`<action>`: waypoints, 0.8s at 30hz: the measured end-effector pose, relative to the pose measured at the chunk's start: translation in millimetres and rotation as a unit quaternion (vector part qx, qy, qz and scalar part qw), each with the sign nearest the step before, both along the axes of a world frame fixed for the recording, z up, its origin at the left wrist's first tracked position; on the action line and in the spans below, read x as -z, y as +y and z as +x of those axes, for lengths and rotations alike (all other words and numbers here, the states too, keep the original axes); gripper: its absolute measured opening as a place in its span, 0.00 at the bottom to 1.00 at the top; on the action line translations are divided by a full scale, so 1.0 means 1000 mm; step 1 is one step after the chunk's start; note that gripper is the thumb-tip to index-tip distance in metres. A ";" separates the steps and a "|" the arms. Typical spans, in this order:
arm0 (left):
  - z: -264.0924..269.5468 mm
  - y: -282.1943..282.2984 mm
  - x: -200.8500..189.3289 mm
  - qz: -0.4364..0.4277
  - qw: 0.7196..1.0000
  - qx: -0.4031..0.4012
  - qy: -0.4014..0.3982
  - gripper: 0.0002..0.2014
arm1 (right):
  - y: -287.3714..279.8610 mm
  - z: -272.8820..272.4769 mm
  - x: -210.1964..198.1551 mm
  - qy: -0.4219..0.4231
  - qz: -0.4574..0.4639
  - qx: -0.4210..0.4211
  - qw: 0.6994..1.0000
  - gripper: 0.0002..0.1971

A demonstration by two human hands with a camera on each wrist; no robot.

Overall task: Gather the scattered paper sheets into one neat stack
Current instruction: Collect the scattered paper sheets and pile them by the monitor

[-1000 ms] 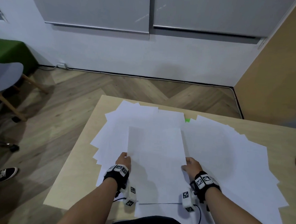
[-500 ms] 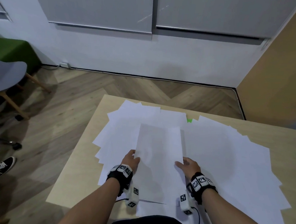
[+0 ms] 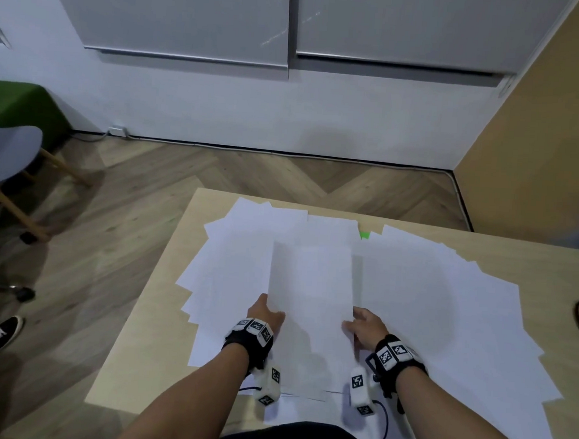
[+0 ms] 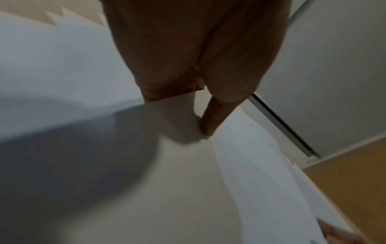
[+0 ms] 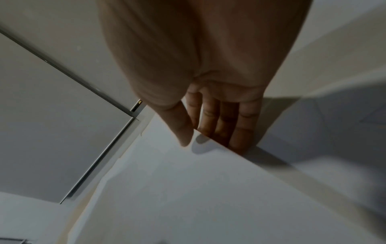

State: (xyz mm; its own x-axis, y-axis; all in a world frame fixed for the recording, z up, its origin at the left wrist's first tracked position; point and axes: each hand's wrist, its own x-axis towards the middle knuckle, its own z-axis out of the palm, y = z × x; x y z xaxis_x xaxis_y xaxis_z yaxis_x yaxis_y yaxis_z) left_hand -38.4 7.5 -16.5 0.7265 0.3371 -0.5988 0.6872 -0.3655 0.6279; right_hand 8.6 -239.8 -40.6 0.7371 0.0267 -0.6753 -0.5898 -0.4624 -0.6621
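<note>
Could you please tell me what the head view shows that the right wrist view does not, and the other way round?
Only the head view shows the whole spread of scattered sheets on the table, the left hand at the held sheets' left edge, a grey chair and a small green scrap.

Only the right wrist view shows the grip from below: the thumb lies on top of the held sheets, and the fingers go underneath.

Both show the right hand at those sheets' right edge, and the grey cabinet doors.

Many overlapping paper sheets, uncountable; one table; two hands.
</note>
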 end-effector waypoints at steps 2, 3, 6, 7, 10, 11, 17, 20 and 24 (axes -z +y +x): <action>-0.001 0.001 0.004 -0.007 1.000 -0.004 -0.003 0.15 | -0.004 0.000 0.005 0.004 -0.012 0.011 1.000 0.20; -0.002 0.003 0.002 -0.022 1.000 -0.001 -0.008 0.13 | -0.005 0.000 0.004 0.000 -0.020 0.021 1.000 0.21; 0.001 0.006 -0.005 -0.112 0.992 -0.002 -0.050 0.14 | -0.010 0.002 0.008 -0.025 -0.035 0.072 0.996 0.29; 0.003 0.006 -0.010 -0.158 0.986 -0.004 -0.061 0.16 | -0.011 0.002 0.006 -0.037 -0.031 0.089 0.995 0.32; 0.013 0.009 -0.010 -0.289 0.952 -0.045 -0.096 0.25 | -0.009 0.001 -0.007 -0.061 0.011 0.120 0.991 0.41; 0.017 0.009 -0.011 -0.307 0.944 -0.060 -0.102 0.26 | -0.007 0.000 -0.014 -0.064 0.042 0.135 0.988 0.39; 0.025 0.012 -0.017 -0.246 0.967 -0.044 -0.044 0.17 | 0.003 0.000 -0.029 -0.019 0.152 0.151 0.977 0.19; 0.017 0.010 -0.005 -0.136 0.976 0.152 0.071 0.12 | -0.003 0.002 -0.010 -0.040 0.056 0.112 0.991 0.12; 0.001 0.012 0.011 -0.031 0.991 0.125 0.039 0.11 | -0.019 -0.002 0.009 -0.054 -0.070 0.088 0.992 0.13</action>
